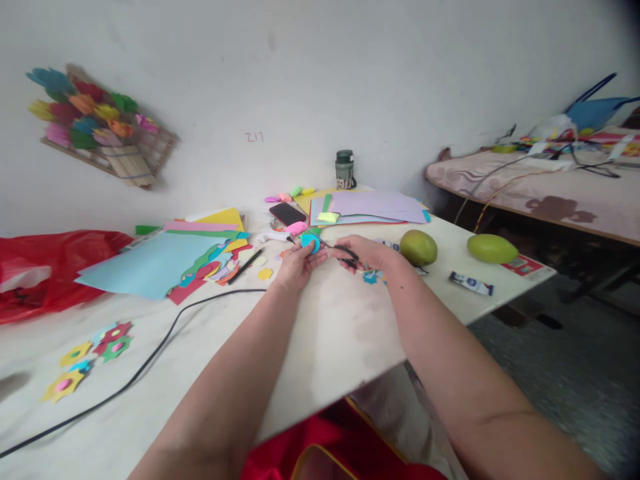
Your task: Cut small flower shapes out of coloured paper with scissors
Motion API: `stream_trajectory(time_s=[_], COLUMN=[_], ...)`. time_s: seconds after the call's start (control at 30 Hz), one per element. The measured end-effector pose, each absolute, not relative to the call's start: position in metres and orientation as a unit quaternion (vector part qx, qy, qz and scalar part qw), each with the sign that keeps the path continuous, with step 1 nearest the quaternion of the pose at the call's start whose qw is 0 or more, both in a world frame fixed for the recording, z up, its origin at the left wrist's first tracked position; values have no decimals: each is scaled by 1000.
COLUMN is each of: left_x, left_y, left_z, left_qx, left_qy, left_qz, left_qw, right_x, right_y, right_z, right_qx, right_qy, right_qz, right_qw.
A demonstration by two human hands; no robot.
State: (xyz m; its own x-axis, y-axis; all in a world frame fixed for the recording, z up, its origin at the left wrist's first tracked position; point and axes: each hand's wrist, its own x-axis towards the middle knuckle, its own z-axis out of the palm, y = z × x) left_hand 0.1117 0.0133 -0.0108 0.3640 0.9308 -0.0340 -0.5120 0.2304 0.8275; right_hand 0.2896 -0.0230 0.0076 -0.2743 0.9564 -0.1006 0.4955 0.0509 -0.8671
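Note:
Between the fingers of my left hand (296, 267) is a small round piece of blue paper (311, 243). My right hand (364, 252) grips a pair of scissors (346, 252) by its dark handles, and the blades point left toward the blue paper. Whether the blades touch the paper I cannot tell. Small blue paper scraps (371, 277) lie under my right hand. A yellow paper cutout (265, 273) rests on the table left of my left hand. Beyond the hands sit a pink lump (296, 228) and a phone (287, 214).
Coloured paper sheets (140, 263) lie left, with a black pen (245, 266) and a black cable (170, 333). Finished paper flowers (116, 347) sit front left. A green mango (419, 248), another mango (493, 248) and a tube (471, 283) are right. A bottle (345, 169) stands behind.

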Motion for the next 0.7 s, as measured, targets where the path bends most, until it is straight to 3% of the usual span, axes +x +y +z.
stream_trajectory(time_s=[0.7], left_x=[110], left_y=[15], left_z=[-13], left_qx=[383], left_qy=[270], left_qz=[492], left_qw=[734], right_x=[288], right_y=[-26], right_z=[10], right_qx=[-532], right_qy=[-681], right_qz=[419], right_qw=[277])
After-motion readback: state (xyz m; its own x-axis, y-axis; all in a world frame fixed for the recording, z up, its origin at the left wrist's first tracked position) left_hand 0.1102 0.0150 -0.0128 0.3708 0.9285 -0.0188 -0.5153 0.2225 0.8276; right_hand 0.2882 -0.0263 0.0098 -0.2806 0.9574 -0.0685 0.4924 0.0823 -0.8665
